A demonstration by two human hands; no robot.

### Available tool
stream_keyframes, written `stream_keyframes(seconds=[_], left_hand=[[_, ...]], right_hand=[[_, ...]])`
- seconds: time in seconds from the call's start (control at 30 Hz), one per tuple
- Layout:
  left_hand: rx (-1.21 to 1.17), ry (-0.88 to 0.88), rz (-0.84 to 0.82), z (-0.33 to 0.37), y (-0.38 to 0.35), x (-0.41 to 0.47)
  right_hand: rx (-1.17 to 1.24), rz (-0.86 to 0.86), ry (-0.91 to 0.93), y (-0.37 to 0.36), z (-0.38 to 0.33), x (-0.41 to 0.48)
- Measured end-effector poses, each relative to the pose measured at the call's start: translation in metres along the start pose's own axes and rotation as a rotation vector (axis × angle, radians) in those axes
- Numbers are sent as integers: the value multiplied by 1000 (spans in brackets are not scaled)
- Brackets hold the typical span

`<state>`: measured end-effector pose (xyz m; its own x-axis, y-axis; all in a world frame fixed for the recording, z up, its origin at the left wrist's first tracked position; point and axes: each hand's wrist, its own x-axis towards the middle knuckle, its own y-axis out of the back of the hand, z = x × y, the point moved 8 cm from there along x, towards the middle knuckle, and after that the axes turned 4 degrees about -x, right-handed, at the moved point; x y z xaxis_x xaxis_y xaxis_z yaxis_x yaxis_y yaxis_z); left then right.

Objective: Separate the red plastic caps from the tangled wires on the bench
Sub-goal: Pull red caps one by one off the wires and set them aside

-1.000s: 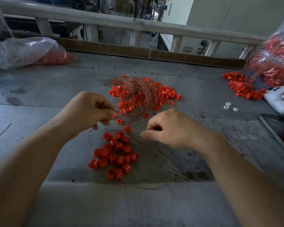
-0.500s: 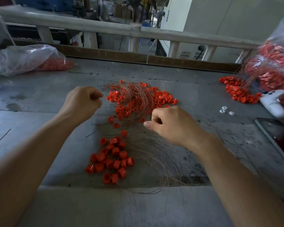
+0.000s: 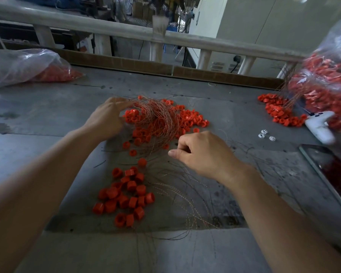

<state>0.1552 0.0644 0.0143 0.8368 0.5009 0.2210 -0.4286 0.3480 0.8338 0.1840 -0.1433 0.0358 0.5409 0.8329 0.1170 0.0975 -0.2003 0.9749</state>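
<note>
Caps [image 3: 187,119] in wire tangle [image 3: 161,115]; L grip [image 3: 106,119] touching it; R grip [image 3: 201,152] curled.

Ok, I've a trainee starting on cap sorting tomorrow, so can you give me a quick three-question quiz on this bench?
1. True or false: the white controller lies at the left end of the bench.
2. What does the left hand reach into? A the wire tangle; B a clear bag; C the phone.
3. Fill in: the loose red caps lie ___ the person than the tangle does.

Key: 1 false, it lies beside the right bag; 2 A; 3 nearer.
</note>
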Motion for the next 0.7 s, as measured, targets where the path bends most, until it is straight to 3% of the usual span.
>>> stream_keyframes(seconds=[0.23, 0.7], left_hand=[[-64, 15, 102, 1, 7, -8], [-243, 25, 4, 13, 22, -46]], right_hand=[[-1, -1, 6, -2, 1, -1], [-4, 4, 0, -4, 4, 2]])
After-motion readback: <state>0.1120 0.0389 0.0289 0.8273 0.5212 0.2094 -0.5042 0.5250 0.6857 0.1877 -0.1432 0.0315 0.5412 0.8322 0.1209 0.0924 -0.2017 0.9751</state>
